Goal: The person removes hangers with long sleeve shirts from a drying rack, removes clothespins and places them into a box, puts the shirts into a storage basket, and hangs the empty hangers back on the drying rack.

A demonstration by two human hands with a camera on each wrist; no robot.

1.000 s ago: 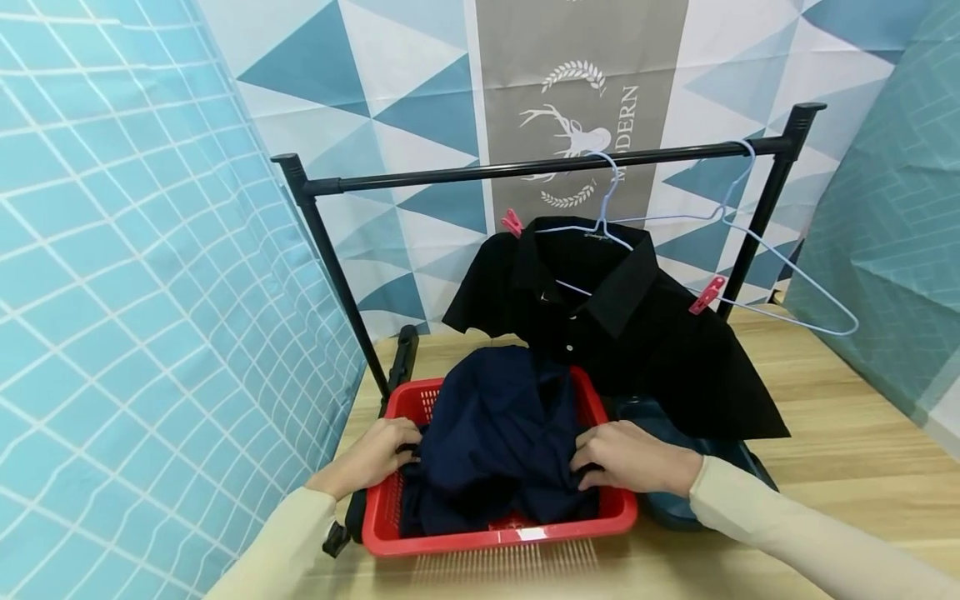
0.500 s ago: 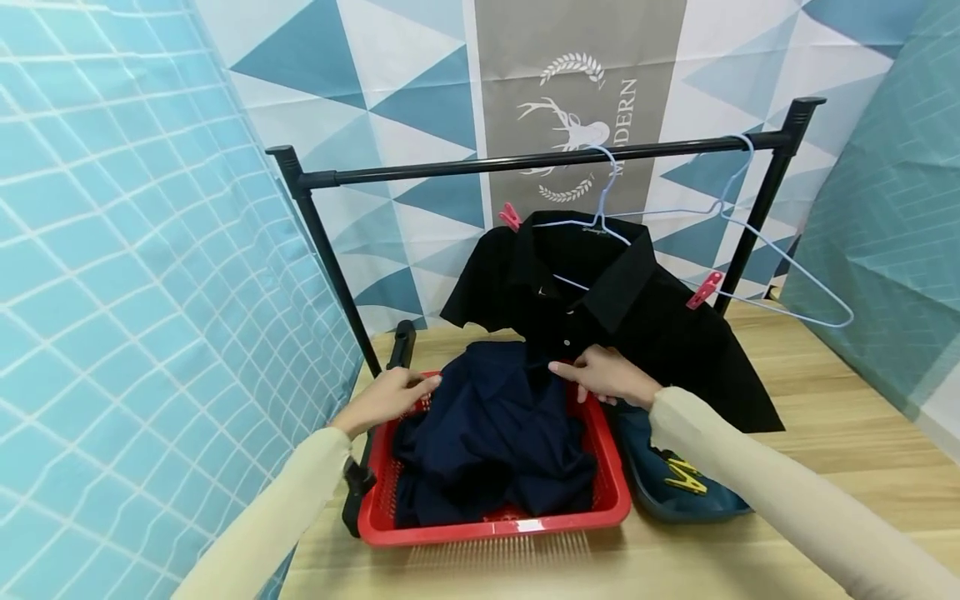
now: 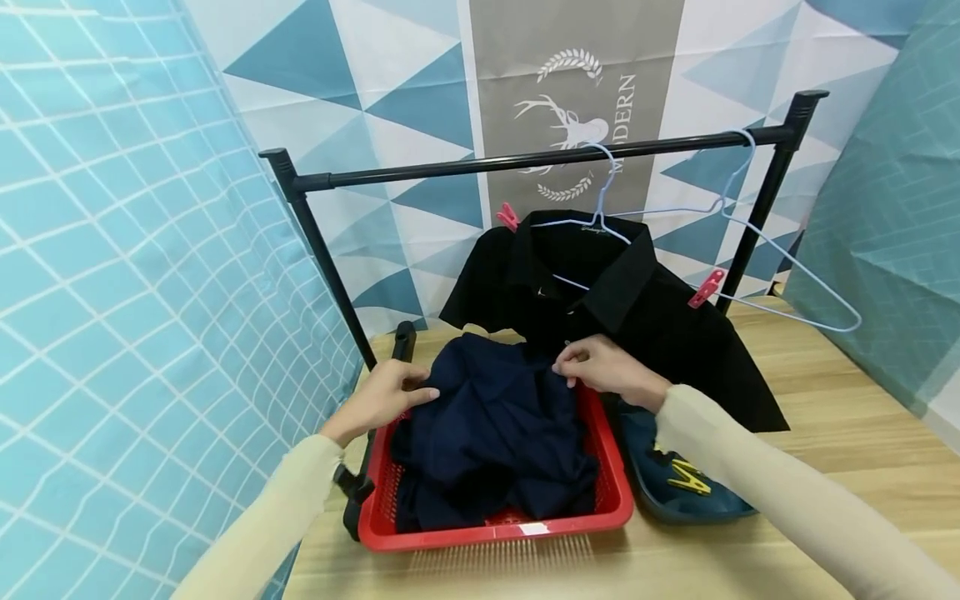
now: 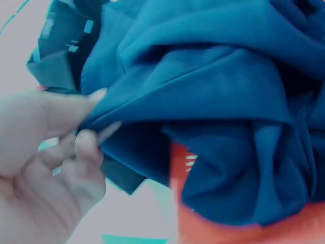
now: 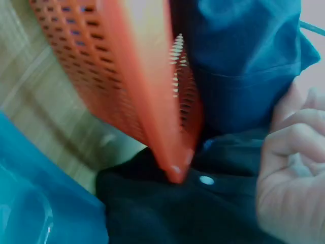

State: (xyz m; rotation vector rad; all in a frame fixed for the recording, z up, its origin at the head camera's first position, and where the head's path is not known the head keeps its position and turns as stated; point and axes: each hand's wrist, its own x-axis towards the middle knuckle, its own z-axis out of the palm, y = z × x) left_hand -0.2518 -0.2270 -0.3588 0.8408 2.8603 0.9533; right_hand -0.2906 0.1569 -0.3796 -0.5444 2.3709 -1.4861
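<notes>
A dark navy garment (image 3: 491, 421) lies bunched in the red plastic basket (image 3: 450, 540), its far end raised at the back rim. My left hand (image 3: 381, 397) pinches its left edge; in the left wrist view, thumb and fingers (image 4: 84, 147) close on a fold of the cloth. At the back right, my right hand (image 3: 606, 367) pinches the garment's upper corner between thumb and fingers, which the right wrist view shows beside the cloth (image 5: 244, 56). Right behind that hand hangs a black collared shirt (image 3: 675, 358) on a light blue hanger (image 3: 602, 200).
A black rack bar (image 3: 450, 168) spans the back. An unloaded light blue hanger (image 3: 795, 267) hangs at its right. Pink clips (image 3: 707, 288) hold the black shirt's shoulders. Right of the basket, a dark blue basin (image 3: 675, 500) contains yellow clips (image 3: 688, 477).
Both hands have moved from the basket's sides to the garment's far end and now pinch it. The right hand has come off the basket's right side, and the cloth's top has risen slightly.
</notes>
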